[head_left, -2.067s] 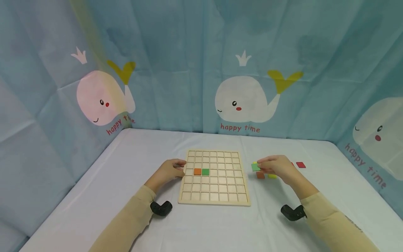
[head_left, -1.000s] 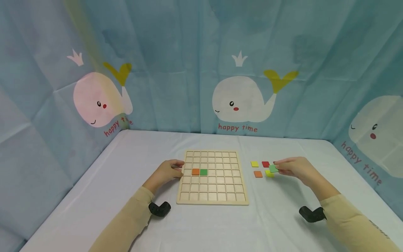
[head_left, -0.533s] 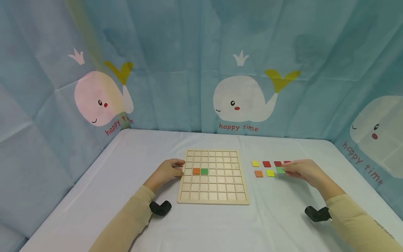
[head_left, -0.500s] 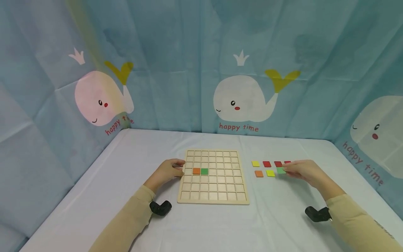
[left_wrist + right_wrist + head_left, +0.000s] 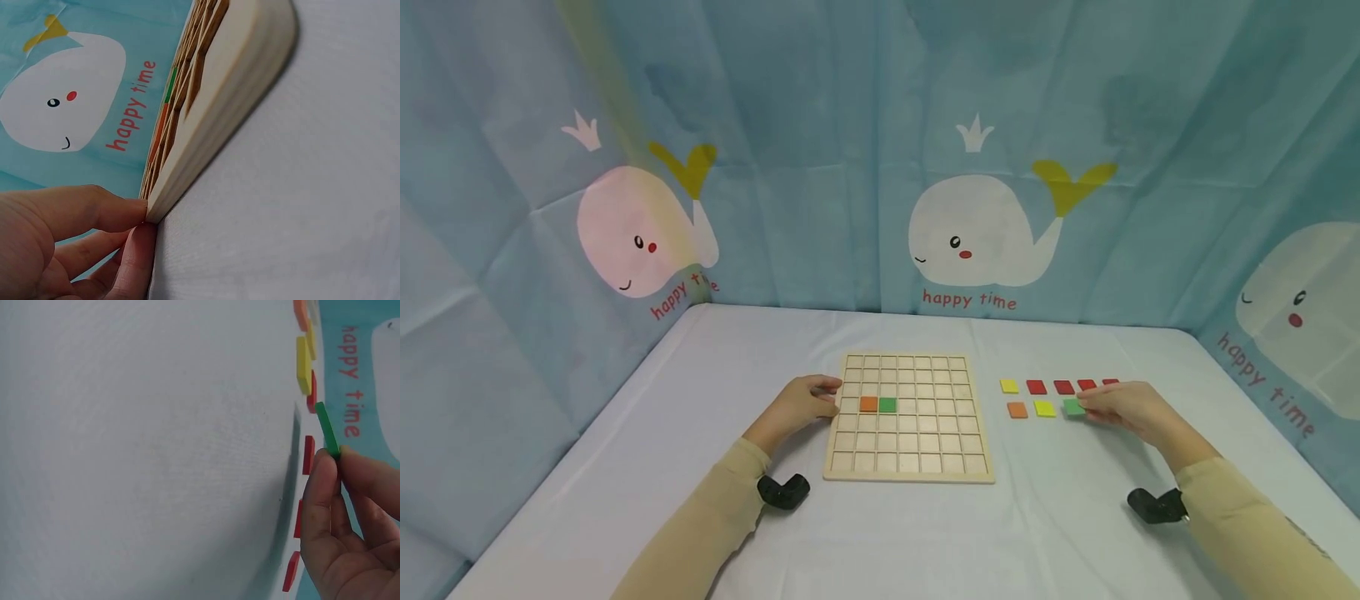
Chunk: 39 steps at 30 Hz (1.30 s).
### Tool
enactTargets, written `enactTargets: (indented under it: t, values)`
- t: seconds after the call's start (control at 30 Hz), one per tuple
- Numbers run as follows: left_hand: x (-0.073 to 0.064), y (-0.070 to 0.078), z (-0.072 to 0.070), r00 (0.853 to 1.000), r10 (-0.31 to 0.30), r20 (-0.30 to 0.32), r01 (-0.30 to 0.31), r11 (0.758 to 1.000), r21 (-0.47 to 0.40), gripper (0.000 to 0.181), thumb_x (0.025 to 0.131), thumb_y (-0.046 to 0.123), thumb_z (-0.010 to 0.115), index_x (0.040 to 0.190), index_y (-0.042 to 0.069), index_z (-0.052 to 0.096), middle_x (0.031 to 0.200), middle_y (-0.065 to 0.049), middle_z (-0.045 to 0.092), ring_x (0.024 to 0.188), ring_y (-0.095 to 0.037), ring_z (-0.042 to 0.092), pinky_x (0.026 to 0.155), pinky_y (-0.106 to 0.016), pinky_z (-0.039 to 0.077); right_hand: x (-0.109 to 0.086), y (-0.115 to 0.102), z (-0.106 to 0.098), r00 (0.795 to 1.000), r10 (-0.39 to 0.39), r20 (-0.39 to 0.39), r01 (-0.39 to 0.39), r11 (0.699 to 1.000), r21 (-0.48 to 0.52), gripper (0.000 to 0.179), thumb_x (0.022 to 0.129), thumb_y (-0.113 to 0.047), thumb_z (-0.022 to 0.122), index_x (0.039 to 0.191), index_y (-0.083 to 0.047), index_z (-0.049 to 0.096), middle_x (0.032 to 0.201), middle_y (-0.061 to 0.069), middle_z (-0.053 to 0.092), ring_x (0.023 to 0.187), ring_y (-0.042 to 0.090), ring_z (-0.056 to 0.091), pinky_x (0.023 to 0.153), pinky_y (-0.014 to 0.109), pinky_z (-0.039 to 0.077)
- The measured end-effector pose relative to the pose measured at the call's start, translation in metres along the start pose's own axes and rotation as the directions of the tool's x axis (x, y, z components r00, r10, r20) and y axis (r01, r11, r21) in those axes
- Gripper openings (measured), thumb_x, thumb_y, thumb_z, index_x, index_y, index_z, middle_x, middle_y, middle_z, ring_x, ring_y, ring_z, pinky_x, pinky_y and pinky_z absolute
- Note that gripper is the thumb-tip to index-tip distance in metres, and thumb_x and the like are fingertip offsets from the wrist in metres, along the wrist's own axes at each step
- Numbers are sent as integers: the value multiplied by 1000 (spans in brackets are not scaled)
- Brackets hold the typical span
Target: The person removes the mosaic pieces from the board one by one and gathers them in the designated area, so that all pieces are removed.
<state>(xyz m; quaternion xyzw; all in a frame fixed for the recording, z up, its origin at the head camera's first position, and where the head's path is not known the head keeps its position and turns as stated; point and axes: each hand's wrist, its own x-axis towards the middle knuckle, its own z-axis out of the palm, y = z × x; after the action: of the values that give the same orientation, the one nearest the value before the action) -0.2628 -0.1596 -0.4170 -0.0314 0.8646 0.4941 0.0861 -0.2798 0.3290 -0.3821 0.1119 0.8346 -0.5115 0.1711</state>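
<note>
A wooden grid board (image 5: 929,443) lies on the table with an orange tile (image 5: 868,404) and a green tile (image 5: 887,405) side by side in two of its squares. At its left edge, my left hand (image 5: 799,408) grips the board's rim between thumb and index finger, as the left wrist view shows from close by. My right hand (image 5: 1127,407) pinches another green tile (image 5: 328,428) by one edge, thumb against fingertips. That tile is tilted and stands off the cloth in the right wrist view, at the right end of the front row of loose tiles.
Right of the board, a back row holds a yellow tile (image 5: 1009,387) and several red tiles (image 5: 1036,387), the rightmost partly behind my right hand. An orange tile (image 5: 1017,410) and a yellow tile (image 5: 1045,409) lie in front. A whale-print curtain (image 5: 820,233) encloses the white-covered table (image 5: 910,542).
My right hand has carried the green tile rightward from beside the board, past the front yellow tile, and lowered slightly. More red tiles now show. My left hand has stayed at the board's edge.
</note>
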Motion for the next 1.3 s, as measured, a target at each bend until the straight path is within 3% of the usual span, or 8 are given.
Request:
enactTargets:
  t: [0.53,1.0,1.13,1.3]
  values:
    - [3,-2,1,1000,0,4,0,1000,11,52,82,4,69,133,6,62,129,-14,61,104,-22,59,78,-28,51,6,5,1,998,4,-61,-10,996,-93,43,92,-24,71,122,7,66,81,-8,69,69,7,66,68,17,54]
    - [3,-2,1,1000,3,1,-3,1000,13,51,83,4,69,134,6,61,131,-15,61,106,-23,59,80,-29,52,4,-3,3,992,1,-127,-29,975,-221,49,93,-27,69,126,8,62,83,-1,68,69,12,63,67,20,51]
    - [2,-1,1,1000,-2,8,2,1000,12,51,84,4,69,134,6,61,131,-15,60,106,-23,59,80,-30,52,-5,-14,10,988,-49,-147,8,964,-265,50,94,-29,66,130,6,61,90,1,71,78,13,62,71,25,49]
    - [2,-1,1,1000,-4,4,4,1000,18,51,84,4,69,134,6,61,132,-15,60,107,-23,59,80,-30,53,-16,-36,32,986,-145,-86,125,972,-198,46,96,-22,65,128,10,60,102,12,75,81,10,71,78,26,58]
